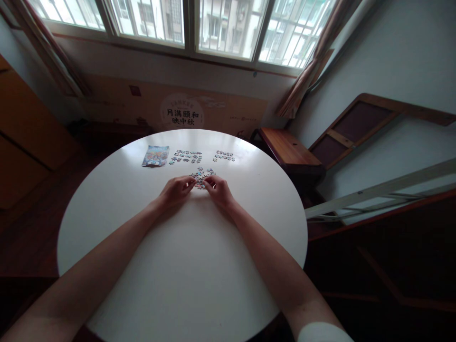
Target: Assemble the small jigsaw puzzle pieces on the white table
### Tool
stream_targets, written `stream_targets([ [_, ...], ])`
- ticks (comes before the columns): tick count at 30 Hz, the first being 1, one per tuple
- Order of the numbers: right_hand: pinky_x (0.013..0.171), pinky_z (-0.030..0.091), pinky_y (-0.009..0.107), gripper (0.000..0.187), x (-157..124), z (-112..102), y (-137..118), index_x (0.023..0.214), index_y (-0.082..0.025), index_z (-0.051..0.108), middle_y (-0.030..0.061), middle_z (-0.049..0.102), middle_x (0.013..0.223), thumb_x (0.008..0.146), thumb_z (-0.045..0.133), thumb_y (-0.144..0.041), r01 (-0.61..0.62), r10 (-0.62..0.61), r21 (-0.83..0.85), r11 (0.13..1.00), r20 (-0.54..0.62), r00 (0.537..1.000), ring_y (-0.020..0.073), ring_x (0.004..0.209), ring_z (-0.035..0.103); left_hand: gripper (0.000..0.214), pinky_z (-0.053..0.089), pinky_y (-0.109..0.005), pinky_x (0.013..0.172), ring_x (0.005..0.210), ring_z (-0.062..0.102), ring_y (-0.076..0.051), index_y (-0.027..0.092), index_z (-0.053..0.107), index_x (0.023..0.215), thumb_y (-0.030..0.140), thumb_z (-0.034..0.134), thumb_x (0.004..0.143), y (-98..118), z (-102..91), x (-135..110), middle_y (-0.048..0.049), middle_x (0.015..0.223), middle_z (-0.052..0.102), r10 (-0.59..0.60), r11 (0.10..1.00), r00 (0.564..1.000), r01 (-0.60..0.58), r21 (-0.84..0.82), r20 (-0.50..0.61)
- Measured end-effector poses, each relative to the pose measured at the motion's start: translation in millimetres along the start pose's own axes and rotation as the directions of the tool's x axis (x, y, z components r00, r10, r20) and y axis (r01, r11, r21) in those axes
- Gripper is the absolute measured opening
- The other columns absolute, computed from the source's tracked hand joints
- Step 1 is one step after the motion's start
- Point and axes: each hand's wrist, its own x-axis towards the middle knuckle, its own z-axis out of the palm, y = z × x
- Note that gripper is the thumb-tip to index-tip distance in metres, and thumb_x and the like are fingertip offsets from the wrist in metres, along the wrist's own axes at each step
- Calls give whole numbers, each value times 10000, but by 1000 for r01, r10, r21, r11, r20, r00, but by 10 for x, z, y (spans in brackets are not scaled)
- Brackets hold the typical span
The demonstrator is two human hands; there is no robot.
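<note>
A small heap of loose jigsaw puzzle pieces (202,175) lies on the white round table (171,275), between my two hands. My left hand (179,186) is at the heap's left edge, its fingers curled and the thumb and fingertips pinched on a puzzle piece. From the right, my right hand (218,186) reaches in with its fingertips closed on a piece at the near side of the heap. The fingers partly cover these pieces, and their pictures are too small to read.
Beyond the heap, puzzle pieces lie in rows in a left group (187,155) and a right group (224,155). A colourful picture packet (156,156) lies at the far left. A wooden stool (288,146) stands past the table's right edge, below a window (228,28).
</note>
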Motion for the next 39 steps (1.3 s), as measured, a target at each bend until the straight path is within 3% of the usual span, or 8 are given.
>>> stream_targets([
  [8, 703, 441, 226, 102, -32, -27, -44, 881, -179, 616, 18, 596, 830, 836, 525, -182, 117, -116, -36, 992, 33, 993, 105, 701, 547, 205, 370, -200, 550, 568, 524, -108, 180, 599, 817, 306, 451, 880, 52, -31, -9, 6, 653, 600, -70, 997, 997, 71, -31, 19],
  [14, 734, 439, 237, 144, -46, -48, -74, 962, -194, 618, 34, 578, 897, 882, 508, -240, 132, -130, -86, 988, 27, 991, 113, 746, 554, 197, 366, -204, 550, 569, 529, -111, 189, 586, 826, 313, 444, 884, 84, -50, -9, 10, 652, 598, -87, 995, 996, 88, -39, 29],
  [28, 744, 440, 237, 147, -36, -34, -3, 881, -194, 675, 28, 607, 853, 873, 541, -254, 156, -156, -130, 979, 10, 988, 124, 771, 565, 235, 371, -203, 556, 570, 529, -111, 179, 614, 867, 331, 437, 889, 48, -26, -5, 3, 660, 605, -85, 996, 996, 86, -11, 25],
  [35, 714, 446, 224, 171, -5, -89, 14, 842, -188, 682, 22, 617, 818, 867, 535, -272, 94, -101, -163, 982, -35, 994, 113, 710, 571, 274, 380, -202, 563, 569, 549, -108, 184, 636, 965, 360, 439, 893, 43, -23, 2, 5, 669, 623, -64, 998, 998, 64, -28, 13],
  [39, 728, 450, 238, 187, 43, -233, 84, 828, -176, 682, 32, 638, 809, 858, 524, -273, -126, 70, -304, 944, -190, 979, 119, 681, 577, 259, 378, -197, 555, 567, 551, -106, 181, 654, 921, 343, 455, 884, 37, -25, 2, 4, 654, 623, -44, 999, 999, 45, -20, 16],
])
